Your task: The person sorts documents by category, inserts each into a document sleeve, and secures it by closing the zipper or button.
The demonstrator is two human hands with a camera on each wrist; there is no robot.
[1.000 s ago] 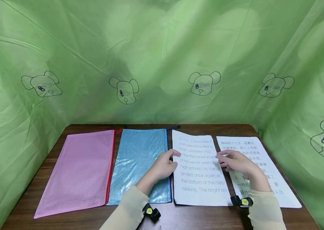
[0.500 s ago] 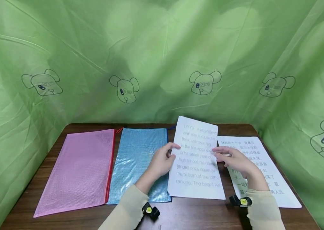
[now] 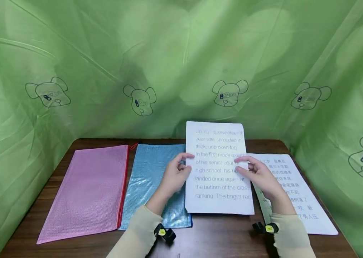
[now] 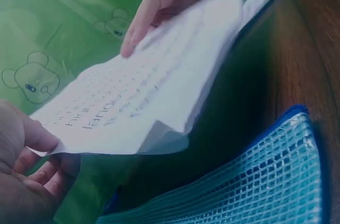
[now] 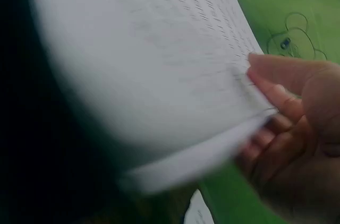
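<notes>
Pinching the printed sheet [image 3: 218, 168] by its side edges, the left hand [image 3: 175, 176] and right hand [image 3: 259, 175] hold it tilted up above the surface [image 3: 220, 236], thumbs on top.

**Three cameras on one sheet of paper**

The head view looks forward and down from above the near edge of the desk [image 3: 220, 236], taking in the whole top and the green curtain [image 3: 104, 53] behind it — the widest view. The left wrist view sits low and close, looking from the left side across the sheet of paper [image 4: 159, 86] toward the right hand [image 4: 164, 1], with the blue pouch [image 4: 255, 181] beneath. The right wrist view is nearer still — blurred, looking up along the sheet's underside from the right. All three share the sheet and the curtain.
</notes>
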